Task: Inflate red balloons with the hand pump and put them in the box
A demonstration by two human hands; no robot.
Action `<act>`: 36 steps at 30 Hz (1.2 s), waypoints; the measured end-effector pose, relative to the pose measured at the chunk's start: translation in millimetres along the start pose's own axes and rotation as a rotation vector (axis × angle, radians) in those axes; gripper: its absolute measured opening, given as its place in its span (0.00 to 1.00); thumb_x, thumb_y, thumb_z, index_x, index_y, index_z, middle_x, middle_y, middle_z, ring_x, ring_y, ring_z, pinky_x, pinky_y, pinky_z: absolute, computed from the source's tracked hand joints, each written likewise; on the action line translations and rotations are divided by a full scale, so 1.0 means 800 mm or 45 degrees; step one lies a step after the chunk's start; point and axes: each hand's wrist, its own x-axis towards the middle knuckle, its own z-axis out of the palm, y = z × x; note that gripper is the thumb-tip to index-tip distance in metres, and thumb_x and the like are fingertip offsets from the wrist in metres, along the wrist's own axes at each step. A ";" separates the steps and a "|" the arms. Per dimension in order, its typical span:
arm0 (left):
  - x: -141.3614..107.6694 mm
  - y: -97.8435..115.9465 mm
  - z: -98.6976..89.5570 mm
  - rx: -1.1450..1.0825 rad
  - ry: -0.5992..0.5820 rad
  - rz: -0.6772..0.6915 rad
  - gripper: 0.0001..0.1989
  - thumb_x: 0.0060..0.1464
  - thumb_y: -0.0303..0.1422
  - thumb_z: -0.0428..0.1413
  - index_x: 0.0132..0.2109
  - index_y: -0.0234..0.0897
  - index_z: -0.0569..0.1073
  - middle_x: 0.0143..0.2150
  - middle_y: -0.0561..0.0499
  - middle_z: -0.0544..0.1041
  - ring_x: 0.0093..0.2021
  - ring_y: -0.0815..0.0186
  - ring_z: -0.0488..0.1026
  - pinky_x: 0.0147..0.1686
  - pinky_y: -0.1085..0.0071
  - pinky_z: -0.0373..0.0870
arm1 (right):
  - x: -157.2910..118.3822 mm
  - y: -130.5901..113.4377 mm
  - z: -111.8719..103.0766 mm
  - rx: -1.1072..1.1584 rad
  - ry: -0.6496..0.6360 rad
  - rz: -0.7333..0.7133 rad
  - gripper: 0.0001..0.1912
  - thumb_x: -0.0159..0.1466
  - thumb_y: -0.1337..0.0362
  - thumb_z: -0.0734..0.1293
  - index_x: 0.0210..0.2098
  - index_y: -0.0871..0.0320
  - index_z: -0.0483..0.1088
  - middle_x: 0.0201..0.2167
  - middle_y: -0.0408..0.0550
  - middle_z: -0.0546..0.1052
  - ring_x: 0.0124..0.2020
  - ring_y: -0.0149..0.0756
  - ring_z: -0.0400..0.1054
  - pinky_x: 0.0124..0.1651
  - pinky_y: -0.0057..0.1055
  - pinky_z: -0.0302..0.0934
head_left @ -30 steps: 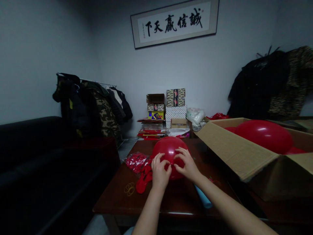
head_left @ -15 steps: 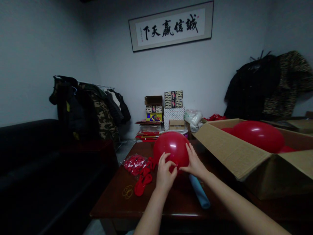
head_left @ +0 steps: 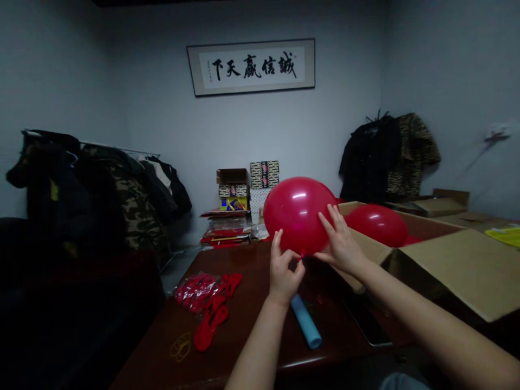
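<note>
A round, inflated red balloon (head_left: 298,211) is held up over the dark wooden table. Thumb and forefinger of my left hand (head_left: 285,271) pinch its neck at the bottom. Against the balloon's lower right side rests my right hand (head_left: 341,244), its fingers spread and its thumb close to the neck. Below my hands a light blue tube (head_left: 306,322) lies on the table. To the left are flat red balloons (head_left: 205,331), a clear bag of red balloons (head_left: 195,291) and some thin yellow rings (head_left: 181,346).
An open cardboard box (head_left: 467,265) at the right holds another inflated red balloon (head_left: 377,225). A dark phone (head_left: 368,319) lies near the box. Stacked boxes (head_left: 233,189) stand beyond the table, and clothes hang at both sides.
The view has turned to the right. Both hands have raised the balloon and brought it toward the box. The balloon looks larger, and the phone now shows.
</note>
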 end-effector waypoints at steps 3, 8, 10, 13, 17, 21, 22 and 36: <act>0.022 0.025 0.037 -0.092 0.000 0.084 0.04 0.47 0.23 0.54 0.30 0.36 0.71 0.67 0.46 0.47 0.64 0.53 0.50 0.58 0.50 0.57 | 0.001 0.033 -0.050 -0.130 0.014 -0.016 0.52 0.50 0.54 0.70 0.64 0.52 0.34 0.66 0.51 0.31 0.65 0.54 0.27 0.61 0.59 0.38; 0.055 0.069 0.105 -0.227 -0.016 0.235 0.04 0.48 0.24 0.53 0.31 0.36 0.71 0.67 0.47 0.44 0.65 0.55 0.47 0.59 0.52 0.55 | -0.011 0.088 -0.131 -0.311 0.029 -0.025 0.50 0.52 0.54 0.69 0.64 0.51 0.36 0.66 0.47 0.31 0.65 0.54 0.27 0.62 0.58 0.36; 0.064 0.086 0.130 -0.274 -0.024 0.285 0.05 0.48 0.24 0.53 0.31 0.37 0.72 0.67 0.48 0.44 0.65 0.54 0.46 0.59 0.51 0.54 | -0.019 0.106 -0.158 -0.367 0.034 -0.024 0.49 0.52 0.54 0.68 0.64 0.52 0.36 0.66 0.47 0.31 0.65 0.54 0.28 0.62 0.57 0.36; 0.069 0.108 0.162 -0.311 -0.041 0.317 0.05 0.47 0.24 0.54 0.31 0.37 0.72 0.67 0.48 0.44 0.65 0.52 0.47 0.59 0.48 0.54 | -0.035 0.128 -0.190 -0.429 0.040 -0.016 0.48 0.53 0.54 0.67 0.64 0.51 0.36 0.66 0.46 0.32 0.65 0.54 0.29 0.62 0.57 0.37; 0.069 0.129 0.193 -0.308 -0.094 0.382 0.04 0.47 0.24 0.54 0.31 0.37 0.72 0.68 0.49 0.44 0.65 0.52 0.45 0.59 0.47 0.53 | -0.059 0.153 -0.213 -0.469 0.029 -0.002 0.46 0.54 0.55 0.66 0.64 0.51 0.36 0.66 0.46 0.33 0.65 0.53 0.29 0.62 0.56 0.38; 0.064 0.140 0.218 -0.250 -0.168 0.511 0.04 0.48 0.25 0.53 0.32 0.36 0.71 0.67 0.47 0.45 0.66 0.55 0.41 0.60 0.50 0.52 | -0.084 0.172 -0.214 -0.489 0.019 0.054 0.44 0.54 0.58 0.65 0.64 0.52 0.38 0.66 0.47 0.33 0.65 0.51 0.30 0.62 0.55 0.38; 0.062 0.141 0.223 -0.224 -0.192 0.545 0.04 0.49 0.24 0.53 0.32 0.36 0.70 0.67 0.47 0.45 0.66 0.55 0.41 0.61 0.51 0.52 | -0.090 0.176 -0.212 -0.497 0.013 0.070 0.43 0.54 0.58 0.64 0.64 0.52 0.39 0.66 0.47 0.34 0.65 0.51 0.30 0.62 0.55 0.38; 0.059 0.148 0.256 0.177 -0.295 0.823 0.07 0.53 0.26 0.50 0.37 0.39 0.71 0.66 0.47 0.52 0.65 0.60 0.47 0.62 0.48 0.44 | -0.130 0.209 -0.205 -0.361 0.136 0.229 0.32 0.58 0.58 0.62 0.59 0.54 0.50 0.65 0.51 0.43 0.65 0.46 0.39 0.62 0.47 0.45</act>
